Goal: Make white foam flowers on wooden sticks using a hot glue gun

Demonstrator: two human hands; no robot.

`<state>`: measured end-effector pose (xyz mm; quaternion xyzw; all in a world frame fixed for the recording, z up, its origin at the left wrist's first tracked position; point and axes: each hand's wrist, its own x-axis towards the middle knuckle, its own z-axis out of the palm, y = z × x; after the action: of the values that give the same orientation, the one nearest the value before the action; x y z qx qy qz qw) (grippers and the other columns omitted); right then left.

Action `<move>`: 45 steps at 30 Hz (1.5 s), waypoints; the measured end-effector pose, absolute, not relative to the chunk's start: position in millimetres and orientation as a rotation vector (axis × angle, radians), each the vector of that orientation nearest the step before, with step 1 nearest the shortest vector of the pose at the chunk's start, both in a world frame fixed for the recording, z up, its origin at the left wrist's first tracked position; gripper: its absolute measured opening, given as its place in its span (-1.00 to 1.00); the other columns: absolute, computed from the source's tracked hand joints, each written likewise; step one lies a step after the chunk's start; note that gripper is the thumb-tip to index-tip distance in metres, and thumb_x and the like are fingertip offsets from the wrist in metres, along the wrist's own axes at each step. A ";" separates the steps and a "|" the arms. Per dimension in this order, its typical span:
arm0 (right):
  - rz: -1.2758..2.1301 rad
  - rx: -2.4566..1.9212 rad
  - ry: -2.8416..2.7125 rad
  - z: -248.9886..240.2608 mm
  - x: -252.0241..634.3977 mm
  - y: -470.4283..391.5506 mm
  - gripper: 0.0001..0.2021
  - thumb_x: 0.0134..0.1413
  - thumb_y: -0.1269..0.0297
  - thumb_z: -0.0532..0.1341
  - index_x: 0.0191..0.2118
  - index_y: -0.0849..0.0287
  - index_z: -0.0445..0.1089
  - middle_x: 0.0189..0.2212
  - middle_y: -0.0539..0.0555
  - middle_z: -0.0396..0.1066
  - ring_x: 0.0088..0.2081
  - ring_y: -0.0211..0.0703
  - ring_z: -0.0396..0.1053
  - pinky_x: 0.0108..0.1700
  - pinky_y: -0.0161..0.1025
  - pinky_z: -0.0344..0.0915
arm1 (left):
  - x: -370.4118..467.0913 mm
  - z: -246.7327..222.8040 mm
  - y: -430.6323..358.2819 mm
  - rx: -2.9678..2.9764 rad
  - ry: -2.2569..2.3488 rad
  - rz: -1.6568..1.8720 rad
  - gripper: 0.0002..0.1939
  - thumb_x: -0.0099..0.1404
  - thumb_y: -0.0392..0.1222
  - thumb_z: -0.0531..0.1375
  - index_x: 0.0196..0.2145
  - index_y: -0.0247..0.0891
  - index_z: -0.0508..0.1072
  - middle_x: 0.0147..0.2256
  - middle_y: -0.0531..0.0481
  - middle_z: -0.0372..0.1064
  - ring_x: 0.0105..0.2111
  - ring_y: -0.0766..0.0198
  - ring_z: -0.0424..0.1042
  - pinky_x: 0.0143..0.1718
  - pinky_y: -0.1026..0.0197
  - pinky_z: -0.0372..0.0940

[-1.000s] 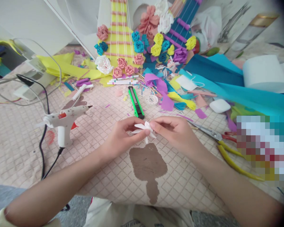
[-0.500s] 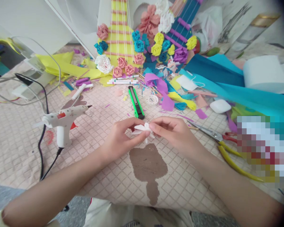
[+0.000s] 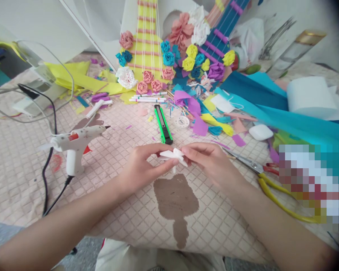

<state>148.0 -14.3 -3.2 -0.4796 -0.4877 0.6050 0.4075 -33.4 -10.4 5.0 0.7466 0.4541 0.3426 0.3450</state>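
Observation:
A small white folded paper piece (image 3: pixel 173 154) is held between both hands above the quilted cloth, with pointed strips sticking out of it. My left hand (image 3: pixel 147 162) pinches its left side between thumb and fingers. On its right side, my right hand (image 3: pixel 203 158) grips the rolled part with thumb and forefinger; the other fingers are curled and partly hidden. Just beyond the hands lies a green and black utility knife (image 3: pixel 163 125). A brown patch (image 3: pixel 175 195) shows on the cloth nearer my body.
A white glue gun (image 3: pixel 76 141) with a black cord rests at the left. Scissors (image 3: pixel 252 164) and yellow-handled pliers (image 3: pixel 277 192) lie right. Paper-flower guitars (image 3: pixel 147 45) stand behind coloured scraps, with a paper roll (image 3: pixel 310 97) at the back right.
The view has shifted slightly. The white paper piece has turned a little between my fingers, its rolled part now angled differently. Both hands keep their hold.

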 end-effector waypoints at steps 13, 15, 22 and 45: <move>1.546 -1.232 -1.157 -5.9 141.6 -17.3 -0.81 -0.07 0.12 0.27 -0.47 0.15 0.46 -0.62 -0.06 0.25 -0.53 -0.34 0.15 -0.46 -0.31 0.07 | -33.0 1.5 -10.6 2.039 1.181 0.933 -0.82 0.11 -0.16 0.26 -0.31 -0.28 0.50 -0.36 0.00 0.53 -0.37 0.29 0.47 -0.34 0.32 0.32; 1.541 -1.252 -1.148 -7.0 140.2 -18.6 -0.80 -0.07 0.11 0.26 -0.46 0.15 0.45 -0.61 -0.06 0.26 -0.53 -0.34 0.15 -0.46 -0.31 0.07 | -32.3 -0.7 -10.7 2.061 1.185 0.942 -0.82 0.12 -0.16 0.25 -0.31 -0.27 0.49 -0.36 0.01 0.52 -0.38 0.30 0.47 -0.35 0.32 0.32; 1.532 -1.273 -1.084 -7.0 134.6 -23.0 -0.79 -0.09 0.11 0.28 -0.44 0.17 0.45 -0.54 -0.04 0.33 -0.50 -0.35 0.19 -0.43 -0.32 0.11 | -29.3 -4.0 -12.5 2.110 1.180 1.026 -0.83 0.14 -0.16 0.23 -0.31 -0.28 0.48 -0.37 0.00 0.52 -0.39 0.32 0.47 -0.34 0.33 0.32; 1.309 -1.221 -1.051 0.5 148.2 -14.5 -0.81 -0.05 0.11 0.26 -0.46 0.14 0.40 -0.56 -0.06 0.28 -0.47 -0.31 0.20 -0.34 -0.26 0.13 | -31.0 -2.1 -3.2 1.462 1.125 1.064 -0.80 0.09 -0.13 0.26 -0.33 -0.29 0.44 -0.41 0.00 0.45 -0.46 0.34 0.39 -0.41 0.29 0.29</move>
<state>148.2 -14.5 0.5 -0.5068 -0.4362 0.5430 0.5079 -31.0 -3.2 -2.1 0.6004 0.4622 0.4369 0.4848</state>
